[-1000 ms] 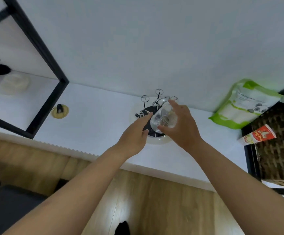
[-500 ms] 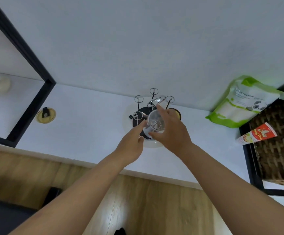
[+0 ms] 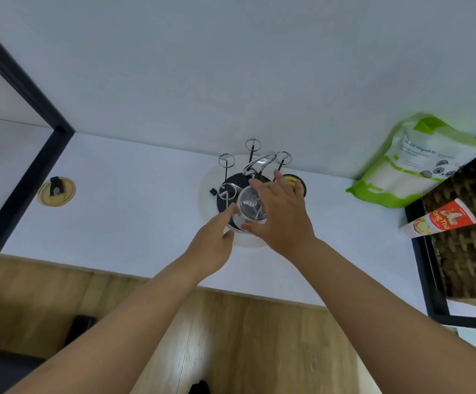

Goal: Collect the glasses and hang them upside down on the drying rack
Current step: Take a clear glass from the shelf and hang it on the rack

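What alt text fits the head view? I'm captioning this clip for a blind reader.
Two hands meet over a drying rack on a white counter: the right hand holds a clear glass above the rack's wire pegs while the left hand touches its side. A green pouch leans against the wall at right.

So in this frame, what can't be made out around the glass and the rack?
- Head view: whether the glass already sits on a prong; the right hand covers its side.
- Near side of the rack: hidden by both hands; left hand.
- Gold object behind the right hand: mostly hidden.
- Pouch print: too small.
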Action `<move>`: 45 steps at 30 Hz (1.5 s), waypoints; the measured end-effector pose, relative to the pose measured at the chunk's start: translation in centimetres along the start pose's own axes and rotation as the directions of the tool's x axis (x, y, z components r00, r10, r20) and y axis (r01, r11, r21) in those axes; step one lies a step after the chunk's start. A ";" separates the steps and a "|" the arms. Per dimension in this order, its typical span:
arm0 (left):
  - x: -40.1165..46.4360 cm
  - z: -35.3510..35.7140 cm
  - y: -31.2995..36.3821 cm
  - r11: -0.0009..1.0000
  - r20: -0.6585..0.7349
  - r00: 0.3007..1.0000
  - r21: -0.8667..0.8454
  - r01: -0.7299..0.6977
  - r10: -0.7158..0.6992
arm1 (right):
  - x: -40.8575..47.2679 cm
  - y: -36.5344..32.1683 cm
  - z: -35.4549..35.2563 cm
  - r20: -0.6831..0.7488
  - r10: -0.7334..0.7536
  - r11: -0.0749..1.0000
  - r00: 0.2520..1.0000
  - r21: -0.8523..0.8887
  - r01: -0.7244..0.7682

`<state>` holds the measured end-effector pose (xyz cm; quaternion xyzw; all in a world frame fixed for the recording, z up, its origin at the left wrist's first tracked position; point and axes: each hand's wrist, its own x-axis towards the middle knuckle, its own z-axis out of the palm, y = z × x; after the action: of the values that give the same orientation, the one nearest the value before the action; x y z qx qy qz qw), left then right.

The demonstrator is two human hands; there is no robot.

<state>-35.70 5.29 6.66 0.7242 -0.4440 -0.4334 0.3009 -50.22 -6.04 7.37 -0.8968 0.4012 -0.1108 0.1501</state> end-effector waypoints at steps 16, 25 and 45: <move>0.0 -0.3 -1.0 0.957 -0.347 0.912 0.256 -0.132 0.219 | -0.3 1.4 0.3 0.009 -0.057 0.981 0.998 -0.184 0.058; 2.2 -0.6 1.7 0.921 -0.426 0.851 0.360 -0.152 0.307 | -1.0 2.9 0.1 -0.012 -0.064 0.965 0.998 -0.255 0.059; 2.5 0.2 1.3 0.867 -0.331 0.861 0.448 -0.217 0.387 | -1.5 3.8 0.5 -0.032 -0.022 0.969 0.999 -0.245 0.013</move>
<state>-35.80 2.48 6.72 0.7636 -0.5592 -0.1188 0.3001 -53.67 -7.22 5.38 -0.9099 0.4064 -0.0773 0.0301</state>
